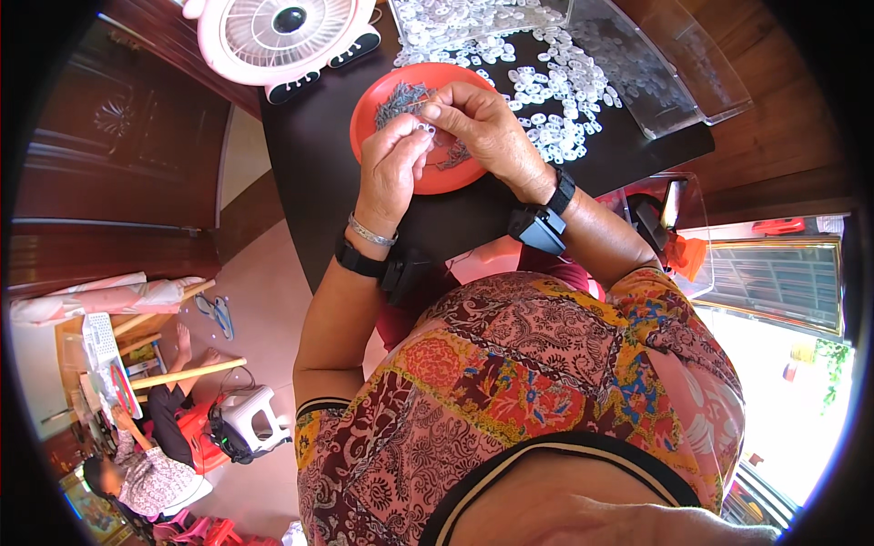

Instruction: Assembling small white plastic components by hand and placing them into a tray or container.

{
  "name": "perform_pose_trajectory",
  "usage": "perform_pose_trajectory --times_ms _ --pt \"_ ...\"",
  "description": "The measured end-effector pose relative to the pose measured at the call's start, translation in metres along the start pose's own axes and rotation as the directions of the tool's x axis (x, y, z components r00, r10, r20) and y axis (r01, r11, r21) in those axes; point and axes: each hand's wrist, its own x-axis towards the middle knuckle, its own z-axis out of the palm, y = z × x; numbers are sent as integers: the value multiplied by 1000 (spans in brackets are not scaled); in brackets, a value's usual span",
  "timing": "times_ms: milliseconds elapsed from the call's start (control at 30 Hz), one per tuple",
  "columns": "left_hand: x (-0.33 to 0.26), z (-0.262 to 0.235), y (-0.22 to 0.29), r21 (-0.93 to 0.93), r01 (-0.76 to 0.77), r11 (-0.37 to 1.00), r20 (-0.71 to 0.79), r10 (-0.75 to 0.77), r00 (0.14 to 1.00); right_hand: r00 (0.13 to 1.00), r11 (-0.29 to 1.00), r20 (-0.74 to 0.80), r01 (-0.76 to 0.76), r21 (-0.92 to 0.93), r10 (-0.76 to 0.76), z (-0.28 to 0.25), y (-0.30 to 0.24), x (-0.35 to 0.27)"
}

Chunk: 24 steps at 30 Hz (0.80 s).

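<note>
Both hands meet over a round red plate (pixel 437 181) on the dark table. My left hand (pixel 390 173) is closed in a pinch on a small clear plastic piece (pixel 425 129) with holes, its edge showing at the fingertips. Close beside it, my right hand (pixel 487 132) pinches thumb against forefinger. Whatever it grips is too small to tell, perhaps a thin grey piece. On the plate lies a heap of small grey pieces (pixel 393 102), with a few more under my fingers, partly hidden. Many clear oval pieces (pixel 555 127) with holes are spread beyond the plate.
A pink fan (pixel 289 45) stands at the table's far left. Clear plastic bins (pixel 669 68) with more oval pieces sit at the far side and far right. At lower left another person (pixel 159 478) sits near a white stool (pixel 258 423). Blue flip-flops (pixel 218 314) lie on the floor.
</note>
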Motion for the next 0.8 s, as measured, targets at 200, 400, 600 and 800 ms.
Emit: perform_pose_trajectory --times_ms 200,400,600,800 --pt "0 -1 1 15 10 1000 9 -10 1000 999 998 42 20 -64 -17 -3 2 1" --pt "0 -2 0 42 10 999 2 -10 1000 990 993 80 -115 -12 115 -7 0 0" --pt "1 -1 1 59 8 998 -6 -8 1000 997 997 73 -36 -70 41 -6 1 0" --pt "1 -1 0 40 2 999 1 -2 1000 996 997 68 -61 -42 64 -7 3 0"
